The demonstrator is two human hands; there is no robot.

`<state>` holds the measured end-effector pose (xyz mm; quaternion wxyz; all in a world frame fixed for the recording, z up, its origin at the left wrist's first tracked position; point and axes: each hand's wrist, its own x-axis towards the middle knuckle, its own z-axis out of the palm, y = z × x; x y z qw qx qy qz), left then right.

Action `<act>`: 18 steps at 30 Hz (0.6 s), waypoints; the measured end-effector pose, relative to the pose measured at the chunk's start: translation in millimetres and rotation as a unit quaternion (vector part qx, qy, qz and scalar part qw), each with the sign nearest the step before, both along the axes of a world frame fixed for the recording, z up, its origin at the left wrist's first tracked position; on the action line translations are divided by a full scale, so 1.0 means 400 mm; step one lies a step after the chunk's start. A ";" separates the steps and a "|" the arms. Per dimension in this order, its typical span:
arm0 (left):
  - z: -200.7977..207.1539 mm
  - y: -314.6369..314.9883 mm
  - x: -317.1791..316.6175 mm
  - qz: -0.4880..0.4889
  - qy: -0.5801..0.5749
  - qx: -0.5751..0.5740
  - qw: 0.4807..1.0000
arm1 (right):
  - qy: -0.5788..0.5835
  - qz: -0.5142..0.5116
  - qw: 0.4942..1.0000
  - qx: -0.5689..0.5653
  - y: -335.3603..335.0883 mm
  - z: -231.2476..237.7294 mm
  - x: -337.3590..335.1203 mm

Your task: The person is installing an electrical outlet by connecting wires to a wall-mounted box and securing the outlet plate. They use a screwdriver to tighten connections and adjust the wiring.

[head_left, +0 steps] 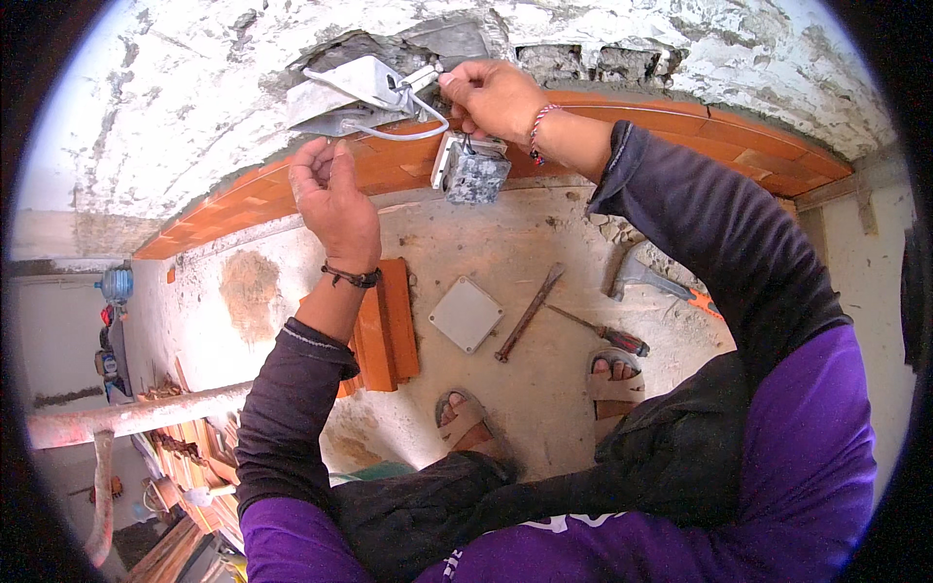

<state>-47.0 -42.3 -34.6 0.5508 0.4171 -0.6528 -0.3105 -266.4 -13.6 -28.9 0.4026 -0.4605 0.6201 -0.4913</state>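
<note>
- Two hands at the metal box (335, 92): left hand (338, 204) just under its lower edge, right hand (501, 102) off its right end. Box sat tilted against the wall hollow.
- Right thumb and index pinched the tip of a white stub (422, 77) beside the box; other fingers curled, partly hidden.
- Left thumb and index nearly met; couldn't tell if anything thin was between them.
- Box interior and wire ends hard to make out. Speckled block (476, 178) hung below right of box, its wires partly hidden.
- Rough plaster wall (194, 107) around box, orange brick course (680, 121) under it, dusty floor (544, 223) farther below with square cover (466, 314), chisel (528, 316), screwdriver (614, 336), hammer (661, 279).
- Stub's long axis slanted up-right, away from box; grey cable (394, 136) looped rightward below it.
</note>
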 end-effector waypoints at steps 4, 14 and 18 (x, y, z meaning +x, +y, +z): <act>0.053 0.023 -0.029 0.002 -0.010 -0.121 0.993 | 0.057 -0.055 0.996 -0.034 -0.015 -0.031 -0.020; 0.198 0.056 -0.144 -0.037 -0.446 -0.463 0.765 | 0.142 -0.103 0.984 -0.034 -0.045 -0.061 -0.019; 0.154 0.084 -0.117 -0.034 -0.527 -0.415 0.741 | 0.125 -0.100 0.987 -0.022 -0.042 -0.051 -0.008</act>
